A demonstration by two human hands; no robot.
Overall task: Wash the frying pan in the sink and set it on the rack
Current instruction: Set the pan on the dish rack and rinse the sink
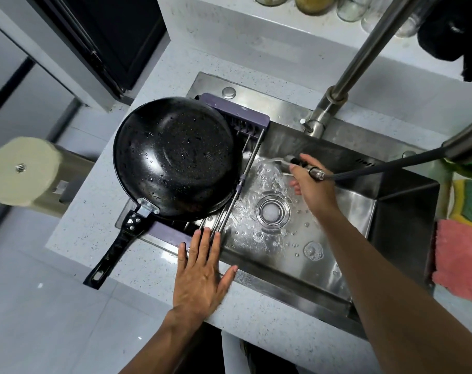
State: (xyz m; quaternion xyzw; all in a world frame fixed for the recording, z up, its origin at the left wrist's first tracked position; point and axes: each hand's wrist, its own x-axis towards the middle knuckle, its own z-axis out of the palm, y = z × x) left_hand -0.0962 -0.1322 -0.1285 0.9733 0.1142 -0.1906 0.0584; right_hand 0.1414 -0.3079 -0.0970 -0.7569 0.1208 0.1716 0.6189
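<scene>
The black frying pan [175, 157] lies upside down and wet on the purple-framed rack [239, 110] over the left end of the steel sink [337, 211]. Its handle [113, 249] points toward me over the counter. My left hand [202, 271] lies flat with straight fingers on the sink's front rim, fingertips at the rack's rods. My right hand [310, 184] grips the pull-out spray head [294, 161] inside the basin. Water runs from it onto the basin floor by the drain [272, 210].
The tap's steel neck [364, 60] rises at the back, and the black hose [378, 168] runs right. Sponges and a pink cloth [458, 257] lie on the right counter. Jars stand at the back. A paper roll [21, 171] sits far left.
</scene>
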